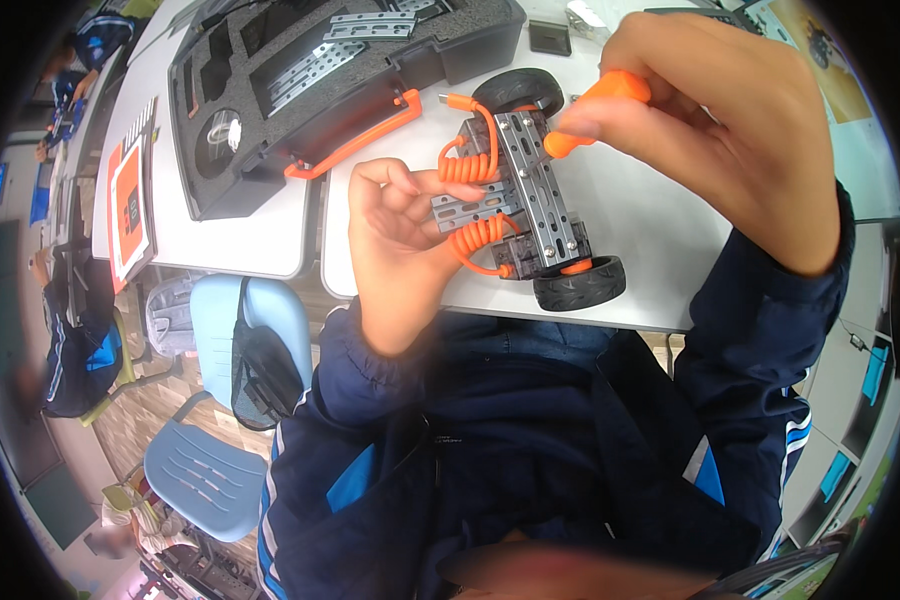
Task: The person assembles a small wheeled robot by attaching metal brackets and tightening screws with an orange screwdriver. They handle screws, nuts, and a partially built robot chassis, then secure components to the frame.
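Observation:
A small wheeled chassis of grey perforated metal beams (542,190) is held over the front of the white table. One black tyre (515,90) sits at its far end, another (580,284) at its near end. Coiled orange cables (477,236) run from dark motor blocks. My left hand (395,215) grips a short grey metal channel (470,207) that sticks out from the chassis's left side. In my right hand (705,110) is an orange-handled screwdriver (610,92), its shaft pointing at the long beam. Whether its tip sits in a screw is too small to tell.
A dark foam-lined case (260,160) with an orange handle (360,140) holds metal beams at the back left. Orange-and-white booklets (130,205) lie at the table's left edge. A blue chair (205,480) stands lower left, with a dark bag (262,370) on another chair. Other people are at far left.

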Tool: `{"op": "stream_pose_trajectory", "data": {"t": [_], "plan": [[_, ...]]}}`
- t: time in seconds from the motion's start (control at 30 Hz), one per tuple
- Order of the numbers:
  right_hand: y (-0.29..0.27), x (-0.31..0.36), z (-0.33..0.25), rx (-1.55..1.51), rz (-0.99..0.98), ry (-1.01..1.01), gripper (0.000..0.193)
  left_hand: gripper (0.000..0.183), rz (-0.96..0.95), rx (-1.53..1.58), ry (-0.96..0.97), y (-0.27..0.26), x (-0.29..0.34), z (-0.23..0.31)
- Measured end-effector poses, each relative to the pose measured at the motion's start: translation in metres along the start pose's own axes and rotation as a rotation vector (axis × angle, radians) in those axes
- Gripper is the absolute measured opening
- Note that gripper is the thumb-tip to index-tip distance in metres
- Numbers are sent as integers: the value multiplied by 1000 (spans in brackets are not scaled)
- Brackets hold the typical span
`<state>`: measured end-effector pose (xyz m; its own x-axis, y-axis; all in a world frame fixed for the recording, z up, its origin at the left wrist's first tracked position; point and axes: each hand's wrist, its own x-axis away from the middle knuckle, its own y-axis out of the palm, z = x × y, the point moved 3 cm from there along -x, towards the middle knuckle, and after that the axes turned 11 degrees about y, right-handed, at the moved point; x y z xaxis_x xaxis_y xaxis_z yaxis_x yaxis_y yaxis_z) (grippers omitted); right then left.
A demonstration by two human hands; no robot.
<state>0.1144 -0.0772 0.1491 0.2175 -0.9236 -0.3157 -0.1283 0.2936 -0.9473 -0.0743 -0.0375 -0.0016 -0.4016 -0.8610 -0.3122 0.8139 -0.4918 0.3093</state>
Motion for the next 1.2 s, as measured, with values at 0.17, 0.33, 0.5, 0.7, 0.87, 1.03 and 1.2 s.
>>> {"op": "stream_pose_trajectory", "data": {"t": [0.17,0.33,0.5,0.7,0.87,1.03,1.2], "plan": [[2,-9,-1,-104,82,-18,41,60,11,30,-9,0,0,0],[9,-1,-1,-273,169,30,35,60,15,35,6,1,0,2],[2,7,0,-285,-47,42,28,61,0,19,4,2,-1,1],[1,-1,-1,-240,-168,100,22,62,13,31,-19,-1,1,-1],[0,2,3,-282,32,-32,30,62,31,43,-11,-2,2,-1],[2,-3,0,-298,83,-100,25,62,26,40,-20,-1,1,-2],[-13,-10,-20,-115,-67,66,18,62,15,28,-10,-2,1,-1]]}}
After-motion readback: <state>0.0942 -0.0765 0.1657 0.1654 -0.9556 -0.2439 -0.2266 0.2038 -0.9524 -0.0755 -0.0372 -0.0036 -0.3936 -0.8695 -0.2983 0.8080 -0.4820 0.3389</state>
